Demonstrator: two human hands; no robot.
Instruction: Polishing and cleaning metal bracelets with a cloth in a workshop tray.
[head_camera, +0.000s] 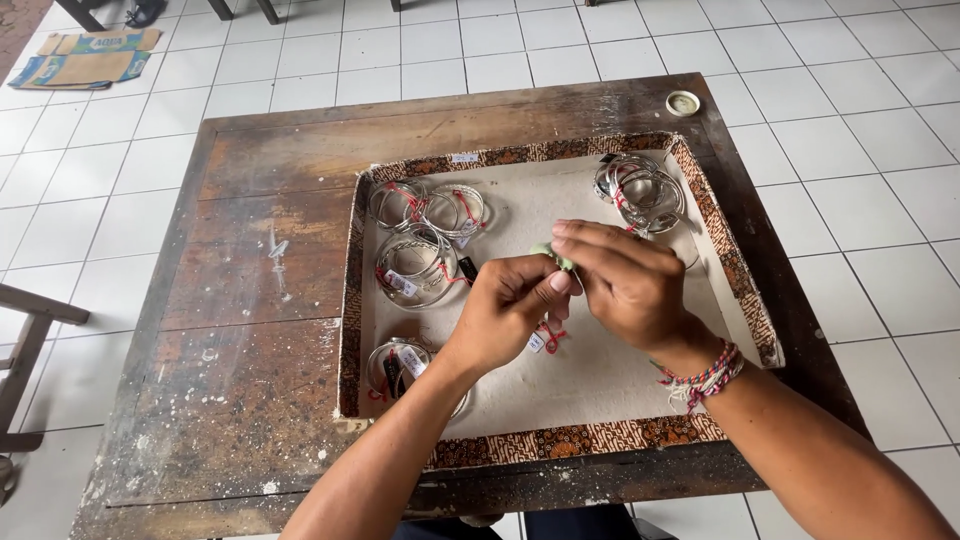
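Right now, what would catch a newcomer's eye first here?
Two hands, left hand and right hand, meet mid-frame, pinching a small pale green piece. Under them lies a shallow batik-edged tray on a worn wooden table. Bundles of silver bangles tied with red string sit in the tray.

We see a tray (720, 240) lying on the bench (250, 330), toward its right half. Inside the tray, bangle bundles (430, 208) lie at the far left, with another bundle (415, 268) just in front of them and a third (395, 362) near the front left corner. More bangles (640, 188) sit in the far right corner. Our left hand (505, 310) and right hand (625, 280) meet over the tray's middle, touching, with a small piece (548, 252) between their fingertips. A small round lid (683, 102) rests on the bench behind the tray's right corner. Flattened cardboard (85, 58) lies on the floor, far left behind the bench.
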